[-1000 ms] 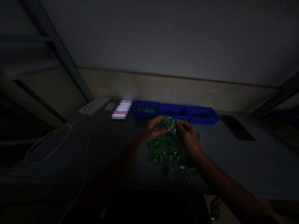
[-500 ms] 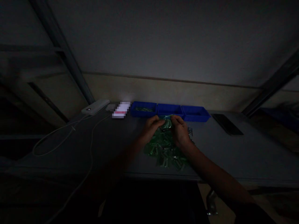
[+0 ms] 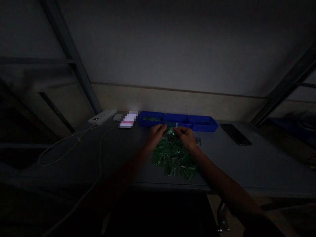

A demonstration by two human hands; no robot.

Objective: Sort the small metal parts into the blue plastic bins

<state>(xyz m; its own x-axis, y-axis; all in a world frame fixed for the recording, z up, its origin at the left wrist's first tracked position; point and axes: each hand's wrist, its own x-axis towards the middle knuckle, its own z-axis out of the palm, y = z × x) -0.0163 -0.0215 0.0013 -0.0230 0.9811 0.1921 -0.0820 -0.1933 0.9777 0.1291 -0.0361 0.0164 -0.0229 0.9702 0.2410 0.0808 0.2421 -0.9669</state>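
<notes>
Between my two hands is a small green-tinted clear plastic bag (image 3: 171, 131) with small pieces in it, too dim to make out. My left hand (image 3: 156, 135) pinches its left edge between thumb and fingers. At the other edge, my right hand (image 3: 185, 135) is closed on the plastic in a similar pinch. Beneath the hands lies a pile of green plastic bags (image 3: 172, 158) holding several short, light, rod-like pieces. A few loose metal pieces (image 3: 198, 141) lie just right of my right hand.
Three blue bins stand in a row behind the hands: a left bin (image 3: 151, 124) with green bags inside, a middle bin (image 3: 182, 125) and a right bin (image 3: 204, 128). A dark phone (image 3: 235, 134) lies right. Left are a lit, blurred-out screen (image 3: 128, 119), a white power bank (image 3: 102, 117) and cable (image 3: 100, 158).
The hands have drawn slightly apart at the top of the bag, and a bit of clear plastic now sticks up by my right fingers. The whole view has shifted a little.
</notes>
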